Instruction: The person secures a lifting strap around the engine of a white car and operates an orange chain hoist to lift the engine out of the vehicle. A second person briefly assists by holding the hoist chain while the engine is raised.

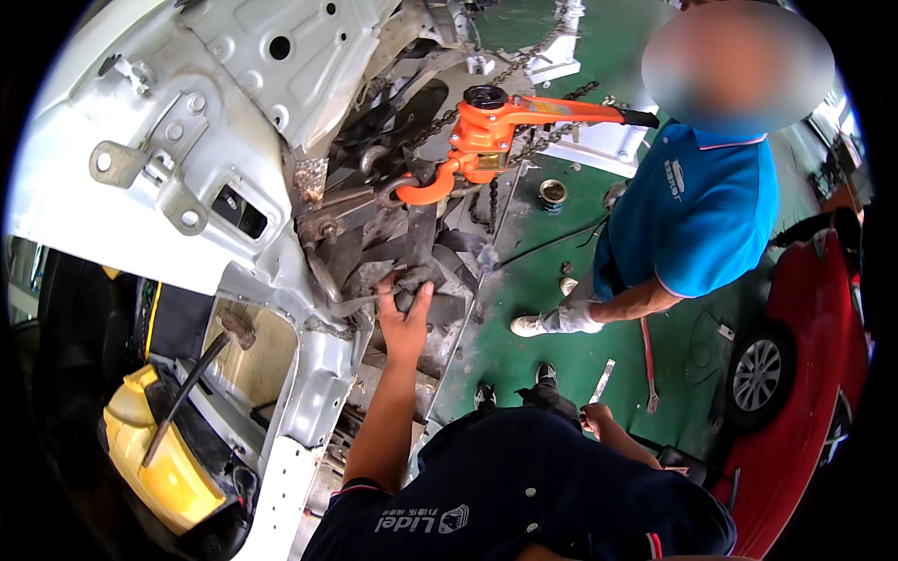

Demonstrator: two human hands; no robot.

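My left hand (405, 323) reaches to the metalwork beside the white car body, its thumb and fingers curled round a dark grimy metal piece (418, 276). Just beyond it, dark flat straps (423, 234) run up to the hook of an orange lever chain hoist (483, 136). The hoist's long handle extends to the right, and chains lead off behind it. Low at my right side, my right hand (596, 420) is closed at the end of a flat pale metal strip (604, 380) that points away from me.
Left stands the stripped white car body (220, 140); a hammer (196, 388) rests across its yellow lamp (154, 449). A co-worker in a blue shirt (697, 206) stands right. A red-handled tool (649, 365) and a small can (553, 194) are on the green floor near a red car (804, 355).
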